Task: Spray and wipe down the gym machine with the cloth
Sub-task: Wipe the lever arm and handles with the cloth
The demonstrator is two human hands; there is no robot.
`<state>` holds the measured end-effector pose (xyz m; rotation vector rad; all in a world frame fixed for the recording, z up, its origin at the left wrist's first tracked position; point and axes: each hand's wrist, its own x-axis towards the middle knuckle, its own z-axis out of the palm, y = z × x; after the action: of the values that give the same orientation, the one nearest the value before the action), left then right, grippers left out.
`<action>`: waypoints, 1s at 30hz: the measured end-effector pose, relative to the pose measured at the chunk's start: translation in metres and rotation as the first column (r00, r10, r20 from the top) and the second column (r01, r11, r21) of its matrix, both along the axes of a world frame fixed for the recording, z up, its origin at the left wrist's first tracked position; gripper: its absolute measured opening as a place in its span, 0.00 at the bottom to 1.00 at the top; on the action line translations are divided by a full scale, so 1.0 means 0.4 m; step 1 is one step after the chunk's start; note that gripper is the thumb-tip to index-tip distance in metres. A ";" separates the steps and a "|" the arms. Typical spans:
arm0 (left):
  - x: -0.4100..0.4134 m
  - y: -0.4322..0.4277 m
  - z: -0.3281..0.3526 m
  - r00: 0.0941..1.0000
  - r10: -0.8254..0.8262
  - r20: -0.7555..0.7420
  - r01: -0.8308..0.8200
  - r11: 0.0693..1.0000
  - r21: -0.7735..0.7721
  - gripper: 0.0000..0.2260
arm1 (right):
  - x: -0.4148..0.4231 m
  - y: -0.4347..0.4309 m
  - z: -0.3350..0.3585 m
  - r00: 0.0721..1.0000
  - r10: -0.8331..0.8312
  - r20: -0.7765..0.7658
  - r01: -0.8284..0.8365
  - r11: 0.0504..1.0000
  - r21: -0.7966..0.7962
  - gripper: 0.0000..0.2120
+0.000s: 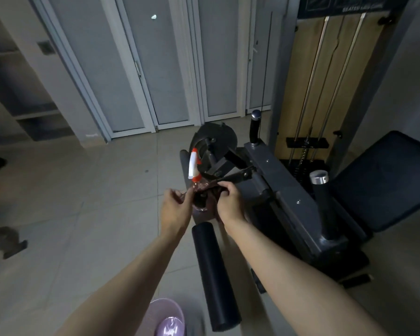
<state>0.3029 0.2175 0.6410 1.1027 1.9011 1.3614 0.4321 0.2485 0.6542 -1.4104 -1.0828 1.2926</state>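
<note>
hands: left (177,206) grips spray bottle (194,166), right (229,202) cloth (211,189)

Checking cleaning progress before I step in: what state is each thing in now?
spray bottle: upright, gripped by the left hand.
cloth: bunched against the bottle, pinched by the right hand.
gym machine: unoccupied.
doors: shut.
basin: upright on the floor.

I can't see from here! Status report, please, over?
Left hand holding spray bottle. Right hand pinching dark cloth beside it. Foam roller pad just below hands; nothing blocking.
</note>
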 end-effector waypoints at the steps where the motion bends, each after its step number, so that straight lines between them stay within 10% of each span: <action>1: -0.032 0.015 -0.008 0.997 -0.063 0.044 0.064 0.998 -0.014 0.19 | -0.023 0.004 -0.004 1.000 -0.006 -0.016 0.006 1.000 -0.019 0.20; 6: -0.041 0.071 -0.003 0.870 -0.397 0.293 0.414 0.910 0.006 0.24 | -0.056 0.018 -0.013 1.000 0.004 -0.027 -0.006 0.998 -0.069 0.23; 13: -0.030 0.154 -0.010 0.856 -0.440 0.272 0.444 0.895 0.051 0.18 | -0.056 0.031 -0.015 0.996 -0.016 0.092 0.018 1.000 -0.024 0.21; 30: 0.266 0.428 0.134 0.648 -0.718 0.254 0.701 0.693 0.170 0.14 | 0.218 0.217 -0.030 0.749 -0.658 0.078 0.628 0.743 0.233 0.20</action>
<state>0.4094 0.3889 0.6946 1.3754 1.0094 1.0315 0.5193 0.3353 0.6423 -1.5610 -0.6802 0.5592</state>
